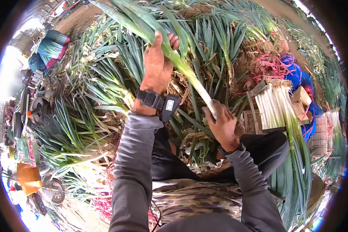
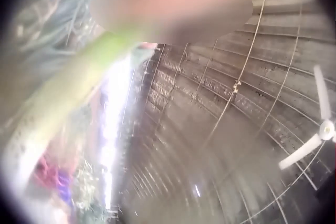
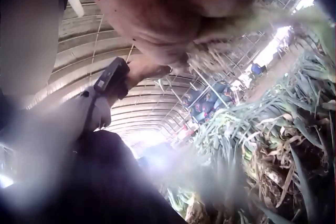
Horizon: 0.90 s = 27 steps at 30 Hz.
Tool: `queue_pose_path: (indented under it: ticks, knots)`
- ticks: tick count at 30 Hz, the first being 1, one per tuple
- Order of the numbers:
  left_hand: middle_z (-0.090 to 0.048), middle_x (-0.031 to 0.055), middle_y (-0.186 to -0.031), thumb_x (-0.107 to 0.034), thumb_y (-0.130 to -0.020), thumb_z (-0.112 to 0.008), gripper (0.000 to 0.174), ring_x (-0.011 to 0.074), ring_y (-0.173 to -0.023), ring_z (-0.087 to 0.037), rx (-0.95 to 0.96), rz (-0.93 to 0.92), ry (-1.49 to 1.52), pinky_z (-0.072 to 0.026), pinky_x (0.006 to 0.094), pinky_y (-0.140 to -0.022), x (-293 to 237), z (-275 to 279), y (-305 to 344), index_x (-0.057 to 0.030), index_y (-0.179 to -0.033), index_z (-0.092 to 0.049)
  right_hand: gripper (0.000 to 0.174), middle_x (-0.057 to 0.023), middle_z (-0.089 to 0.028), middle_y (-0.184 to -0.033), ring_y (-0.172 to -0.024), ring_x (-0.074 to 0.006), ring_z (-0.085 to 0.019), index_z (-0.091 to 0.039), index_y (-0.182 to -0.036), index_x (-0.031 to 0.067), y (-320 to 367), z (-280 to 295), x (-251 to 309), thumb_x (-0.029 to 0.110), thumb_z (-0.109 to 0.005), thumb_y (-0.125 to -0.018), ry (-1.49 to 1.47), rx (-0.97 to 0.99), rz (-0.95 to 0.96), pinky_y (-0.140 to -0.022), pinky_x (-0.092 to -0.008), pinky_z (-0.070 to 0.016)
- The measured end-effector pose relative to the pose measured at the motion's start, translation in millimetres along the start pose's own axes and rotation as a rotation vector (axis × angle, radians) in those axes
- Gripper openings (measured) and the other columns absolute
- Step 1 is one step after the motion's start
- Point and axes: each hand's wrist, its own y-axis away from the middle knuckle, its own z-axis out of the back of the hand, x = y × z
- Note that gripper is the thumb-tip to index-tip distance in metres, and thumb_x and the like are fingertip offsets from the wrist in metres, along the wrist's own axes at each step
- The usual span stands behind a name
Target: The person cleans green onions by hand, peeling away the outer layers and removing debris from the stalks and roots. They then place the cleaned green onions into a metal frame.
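Observation:
A single long leek (image 1: 191, 77) slants across the front of my body, green leaves at upper left and white stem at lower right. My left hand (image 1: 156, 63) grips it where the leaves meet the stem, with the thumb laid along it. At the white root end, my right hand (image 1: 222, 121) holds the stem between curled fingers and thumb; the tip is hidden there. In the left wrist view the leek (image 2: 68, 87) runs blurred below the fingers. Beneath both hands lie heaps of untrimmed leeks (image 1: 131, 58) with dry, brownish roots.
Trimmed white-stemmed leeks (image 1: 272, 104) lie side by side on a low rack at my right, leaves hanging towards me. Pink twine (image 1: 268, 65) and blue sacking (image 1: 292, 73) are just beyond. More leeks (image 1: 77, 123) spread to my left, near a motorbike wheel (image 1: 56, 191).

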Motion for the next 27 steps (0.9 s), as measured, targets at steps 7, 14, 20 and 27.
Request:
queue_pose_path:
  ticks: [7,14,20,27]
  knots:
    - [-0.067,0.0026,-0.099,-0.043,-0.098,-0.067,0.043,0.0135,-0.080,-0.058,0.216,0.111,-0.065,-0.0560,0.0289,-0.076,17,20,-9,-0.0052,-0.117,-0.060,0.052,-0.0225,-0.068,-0.110,-0.101,-0.0313,-0.066,-0.064,-0.124,-0.0046,-44,-24,-14,0.042,-0.059,-0.102,-0.688,0.457,-0.392,-0.085,-0.0407,-0.0518]
    - [-0.071,0.0100,-0.100,-0.039,-0.102,-0.061,0.038,0.0146,-0.076,-0.059,0.340,0.097,-0.101,-0.0515,0.0293,-0.067,12,20,-18,-0.0050,-0.120,-0.057,0.020,-0.0030,-0.070,-0.094,-0.085,-0.0101,-0.063,-0.071,-0.116,0.0000,-150,-19,15,0.006,-0.067,-0.097,-1.091,0.239,-0.344,-0.077,-0.0252,-0.0507]
    - [-0.056,0.0036,-0.080,-0.038,-0.102,-0.060,0.036,0.0167,-0.067,-0.055,0.445,0.086,0.036,-0.0513,0.0304,-0.063,-47,52,-43,-0.0032,-0.112,-0.058,0.020,-0.0063,-0.071,-0.097,-0.086,-0.0152,-0.066,-0.069,-0.117,0.0043,-37,-17,-35,0.011,-0.057,-0.103,-1.408,0.616,-0.497,-0.076,-0.0314,-0.0538]
    - [-0.066,0.0057,-0.091,-0.042,-0.096,-0.069,0.045,0.0157,-0.071,-0.060,0.189,-0.155,-0.226,-0.0527,0.0292,-0.061,-49,82,-42,-0.0037,-0.118,-0.059,0.029,-0.0195,-0.071,-0.104,-0.095,-0.0347,-0.069,-0.071,-0.115,0.0048,137,-71,-26,0.026,-0.060,-0.098,-0.008,1.554,-0.078,-0.084,-0.0442,-0.0543]
